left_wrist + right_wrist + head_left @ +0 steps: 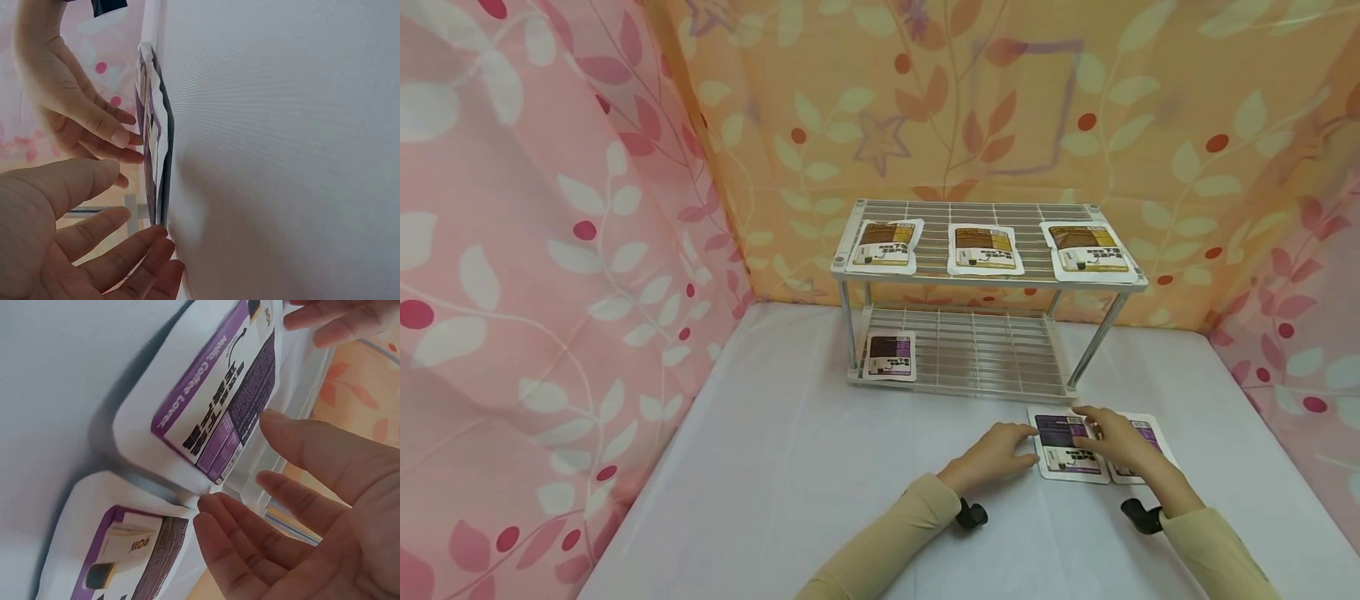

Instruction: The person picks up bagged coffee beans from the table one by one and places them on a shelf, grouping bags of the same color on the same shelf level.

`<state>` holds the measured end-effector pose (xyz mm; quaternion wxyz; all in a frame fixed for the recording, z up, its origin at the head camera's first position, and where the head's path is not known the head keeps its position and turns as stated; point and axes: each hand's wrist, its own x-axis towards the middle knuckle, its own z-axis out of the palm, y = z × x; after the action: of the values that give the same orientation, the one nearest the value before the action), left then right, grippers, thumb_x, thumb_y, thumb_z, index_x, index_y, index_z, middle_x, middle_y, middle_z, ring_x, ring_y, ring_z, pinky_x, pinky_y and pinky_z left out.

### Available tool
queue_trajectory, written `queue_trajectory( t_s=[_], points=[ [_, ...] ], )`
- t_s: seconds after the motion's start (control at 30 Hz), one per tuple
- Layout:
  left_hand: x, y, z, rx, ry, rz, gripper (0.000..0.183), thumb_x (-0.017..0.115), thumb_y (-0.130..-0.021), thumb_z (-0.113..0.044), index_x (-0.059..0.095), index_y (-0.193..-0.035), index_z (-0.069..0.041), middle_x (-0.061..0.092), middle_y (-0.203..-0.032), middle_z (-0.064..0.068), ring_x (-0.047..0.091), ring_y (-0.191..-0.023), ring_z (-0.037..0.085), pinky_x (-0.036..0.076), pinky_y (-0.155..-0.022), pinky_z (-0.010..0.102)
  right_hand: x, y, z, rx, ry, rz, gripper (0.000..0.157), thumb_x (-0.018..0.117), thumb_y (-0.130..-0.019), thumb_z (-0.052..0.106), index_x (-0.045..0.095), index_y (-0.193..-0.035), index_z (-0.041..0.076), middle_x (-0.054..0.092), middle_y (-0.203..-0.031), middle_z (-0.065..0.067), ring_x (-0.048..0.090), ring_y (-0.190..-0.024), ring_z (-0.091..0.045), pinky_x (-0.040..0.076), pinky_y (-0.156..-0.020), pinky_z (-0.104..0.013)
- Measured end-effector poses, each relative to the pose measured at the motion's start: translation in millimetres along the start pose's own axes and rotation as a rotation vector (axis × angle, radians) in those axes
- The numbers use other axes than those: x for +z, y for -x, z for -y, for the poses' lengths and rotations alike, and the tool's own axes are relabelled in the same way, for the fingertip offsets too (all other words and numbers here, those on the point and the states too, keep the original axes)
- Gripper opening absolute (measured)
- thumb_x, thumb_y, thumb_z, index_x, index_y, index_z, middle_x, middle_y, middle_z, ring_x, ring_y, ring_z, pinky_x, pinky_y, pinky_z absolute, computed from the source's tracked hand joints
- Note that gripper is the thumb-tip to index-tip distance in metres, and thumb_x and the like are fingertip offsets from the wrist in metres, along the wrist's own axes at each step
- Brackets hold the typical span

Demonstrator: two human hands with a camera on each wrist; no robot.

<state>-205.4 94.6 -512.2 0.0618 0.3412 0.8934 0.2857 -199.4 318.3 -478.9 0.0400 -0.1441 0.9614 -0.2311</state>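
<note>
A white coffee packet (1070,467) with a purple and dark label lies flat on the table, below the shelf's right front corner. At its left edge is my left hand (996,458), thumb and fingers spread apart, fingertips at or very near the edge. My right hand (1120,442) reaches over the packet's right side with loosely bent fingers. In the right wrist view its thumb is by the label and other fingertips are near the packet's corner; firm contact cannot be made out. A second purple-labelled packet (1152,432) lies just right of the first, partly covered by the right hand.
Behind the hands stands a two-tier wire shelf (985,358). Its upper tier bears three brown-and-yellow packets, left (886,248), middle (985,250) and right (1092,250). A purple-labelled packet (890,357) sits at the lower tier's left. Patterned cloth (940,108) hangs behind.
</note>
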Motion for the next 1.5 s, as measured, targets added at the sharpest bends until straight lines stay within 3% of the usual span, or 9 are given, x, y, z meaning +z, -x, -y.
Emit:
queue_trajectory(
  t_s=[0.2,0.4,0.57,0.97,1.1,1.33,1.5],
  points=[
    [3.7,-3.4,-0.2,-0.014,-0.029,-0.012,0.043,0.062,-0.088,-0.031,0.056,-0.127,-0.014,0.060,-0.123,-0.005,0.055,-0.112,0.008,0.040,-0.095,0.017,1.0,2.9,2.4,0.008,0.009,-0.012,0.052,0.071,-0.078,0.011,0.051,-0.120,-0.013,0.058,-0.085,-0.019,0.043,-0.066,-0.017,0.036,-0.054,-0.029],
    [5.0,-2.9,-1.5,-0.048,-0.043,-0.006,0.044,0.062,-0.088,-0.034,0.056,-0.128,-0.018,0.060,-0.123,-0.009,0.054,-0.104,0.010,0.043,-0.086,0.016,3.4,5.2,4.3,0.011,0.012,-0.014,0.052,0.072,-0.077,0.011,0.051,-0.119,-0.013,0.052,-0.077,-0.012,0.040,-0.063,-0.015,0.032,-0.052,-0.027],
    [4.9,-1.9,-2.8,-0.046,-0.044,-0.016,0.042,0.062,-0.088,-0.034,0.057,-0.127,-0.019,0.060,-0.122,-0.009,0.055,-0.105,0.010,0.043,-0.086,0.016,5.6,5.9,4.3,0.012,0.034,-0.030,0.052,0.073,-0.076,0.011,0.053,-0.119,-0.011,0.051,-0.076,-0.011,0.041,-0.065,-0.017,0.032,-0.053,-0.028],
    [-2.1,1.4,-5.5,0.036,0.052,-0.023,0.038,0.058,-0.091,-0.028,0.058,-0.125,-0.012,0.060,-0.123,-0.004,0.053,-0.116,0.008,0.039,-0.098,0.017,15.6,9.2,2.9,0.070,-0.016,-0.011,0.060,0.076,-0.072,0.014,0.052,-0.122,-0.006,0.052,-0.104,-0.031,0.053,-0.078,-0.028,0.048,-0.062,-0.041],
    [-4.7,1.3,-6.4,0.046,0.068,-0.060,0.037,0.061,-0.089,-0.025,0.059,-0.124,-0.012,0.061,-0.120,-0.003,0.054,-0.112,0.007,0.041,-0.093,0.015,19.0,10.2,3.0,0.027,-0.029,-0.065,0.061,0.078,-0.068,0.012,0.053,-0.121,-0.008,0.050,-0.105,-0.032,0.054,-0.080,-0.030,0.049,-0.063,-0.043],
    [-7.2,2.7,-1.8,0.000,0.094,-0.129,0.039,0.069,-0.083,-0.019,0.061,-0.121,-0.013,0.060,-0.115,0.002,0.058,-0.096,0.008,0.042,-0.077,0.008,20.1,7.8,12.2,0.007,-0.065,-0.121,0.061,0.078,-0.070,0.011,0.053,-0.122,-0.007,0.046,-0.111,-0.034,0.054,-0.085,-0.033,0.047,-0.064,-0.042],
    [-6.4,5.3,5.2,-0.028,0.116,-0.148,0.042,0.072,-0.079,-0.013,0.062,-0.119,-0.011,0.058,-0.118,0.007,0.058,-0.092,0.008,0.043,-0.075,0.008,23.6,1.6,14.7,0.000,-0.105,-0.163,0.058,0.075,-0.072,0.007,0.052,-0.123,-0.007,0.041,-0.118,-0.036,0.054,-0.089,-0.038,0.049,-0.067,-0.043]
  ],
)
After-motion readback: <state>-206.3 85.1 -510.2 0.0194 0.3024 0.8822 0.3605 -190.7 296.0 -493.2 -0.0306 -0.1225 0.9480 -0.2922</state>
